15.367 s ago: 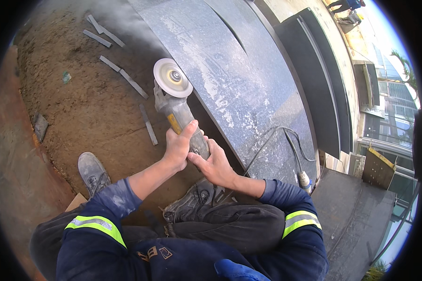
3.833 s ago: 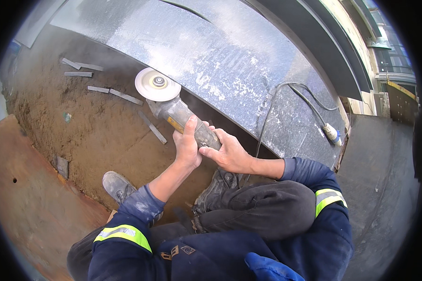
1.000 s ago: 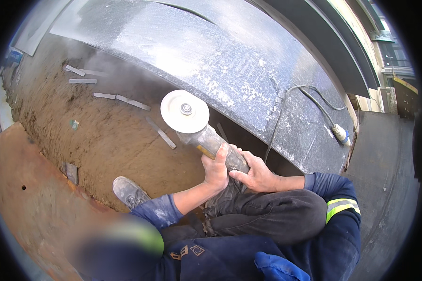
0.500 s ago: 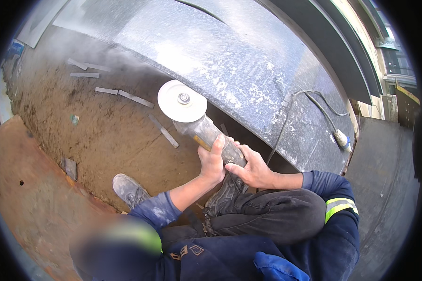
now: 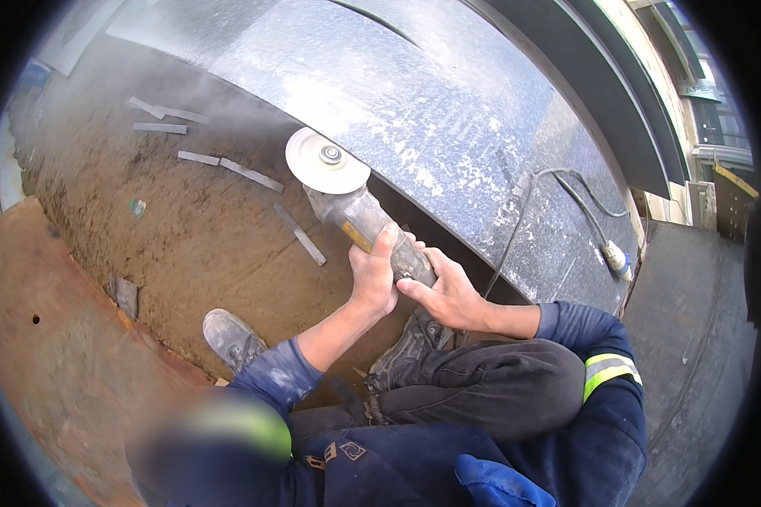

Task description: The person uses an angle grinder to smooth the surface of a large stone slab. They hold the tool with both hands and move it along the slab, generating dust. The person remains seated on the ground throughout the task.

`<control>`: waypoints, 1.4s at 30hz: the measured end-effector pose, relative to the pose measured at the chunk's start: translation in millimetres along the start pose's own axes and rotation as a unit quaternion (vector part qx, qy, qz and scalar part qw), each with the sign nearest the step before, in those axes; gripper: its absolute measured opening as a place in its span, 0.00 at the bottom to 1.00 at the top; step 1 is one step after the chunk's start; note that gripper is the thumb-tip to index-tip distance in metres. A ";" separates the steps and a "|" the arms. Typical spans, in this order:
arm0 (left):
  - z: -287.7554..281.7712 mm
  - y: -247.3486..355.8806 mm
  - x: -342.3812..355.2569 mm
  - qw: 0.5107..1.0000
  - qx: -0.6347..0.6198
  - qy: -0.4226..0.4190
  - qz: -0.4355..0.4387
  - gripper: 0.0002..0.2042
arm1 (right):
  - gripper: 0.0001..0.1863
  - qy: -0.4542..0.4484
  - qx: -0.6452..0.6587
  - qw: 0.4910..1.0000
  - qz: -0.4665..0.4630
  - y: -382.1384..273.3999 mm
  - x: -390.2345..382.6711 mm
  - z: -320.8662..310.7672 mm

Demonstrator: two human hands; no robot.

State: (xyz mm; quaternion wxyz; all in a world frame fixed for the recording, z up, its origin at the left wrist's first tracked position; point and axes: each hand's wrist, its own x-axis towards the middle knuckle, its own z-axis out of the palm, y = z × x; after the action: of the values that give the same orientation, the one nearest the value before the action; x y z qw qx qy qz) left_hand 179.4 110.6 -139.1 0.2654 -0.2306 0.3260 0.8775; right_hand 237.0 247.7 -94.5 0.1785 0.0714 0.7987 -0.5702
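Note:
A grey angle grinder (image 5: pixel 351 211) with a yellow side grip strip and a white cutting disc (image 5: pixel 326 157) angles up and away from me. My left hand (image 5: pixel 374 270) wraps round the middle of its body, thumb on top. My right hand (image 5: pixel 448 291) grips the rear end of the same tool. The disc is at the near edge of a large grey-blue speckled slab (image 5: pixel 482 144), with pale dust hanging beside it over the dirt. I cannot tell whether it touches the edge. Several narrow grey offcut strips (image 5: pixel 250 173) lie on the dirt below.
A power cable (image 5: pixel 524 203) runs over the slab to a white-and-blue plug (image 5: pixel 617 258). Dark panels (image 5: pixel 596 101) stand behind it at the upper right. A rusty sheet (image 5: pixel 76 321) is at the lower left, a grey board (image 5: pixel 676 338) at the right. My shoes (image 5: pixel 228 342) rest on the dirt (image 5: pixel 169 245).
Over the last second both hands and the grinder have moved upward and slightly left, bringing the disc from below the slab's edge up to it. The grip is unchanged; dust still drifts there.

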 end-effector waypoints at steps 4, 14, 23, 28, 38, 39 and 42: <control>-0.2 4.2 1.6 1.000 0.000 -0.005 -0.002 0.15 | 0.29 0.004 0.052 0.998 0.020 -3.8 1.3 4.9; -1.0 -38.0 -29.8 1.000 0.011 -0.018 0.015 0.13 | 0.30 -0.019 0.003 1.000 0.012 12.2 -40.3 -9.3; -1.9 -66.9 -53.8 0.997 0.069 -0.037 -0.012 0.15 | 0.34 -0.034 -0.010 0.999 -0.011 23.2 -73.3 -24.3; -0.1 -72.4 -58.5 0.995 0.088 -0.054 -0.011 0.16 | 0.33 -0.024 0.005 1.000 -0.010 23.0 -79.9 -26.9; -0.1 -66.0 -47.7 0.998 0.058 -0.036 0.002 0.15 | 0.33 -0.018 -0.035 0.999 -0.018 25.0 -66.6 -23.9; 0.5 -64.7 -46.2 0.998 0.047 -0.033 0.000 0.14 | 0.33 -0.014 -0.032 0.999 -0.020 25.1 -65.2 -23.2; 0.0 -61.4 -42.0 0.999 0.032 -0.028 0.002 0.13 | 0.33 -0.010 -0.030 0.999 -0.021 23.8 -60.1 -21.8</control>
State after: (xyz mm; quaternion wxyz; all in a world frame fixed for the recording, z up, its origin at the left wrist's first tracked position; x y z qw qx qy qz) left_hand 248.9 137.1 -142.5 0.2796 -0.1965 0.3472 0.8733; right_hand 295.8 281.6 -87.3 0.1764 0.0438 0.8152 -0.5499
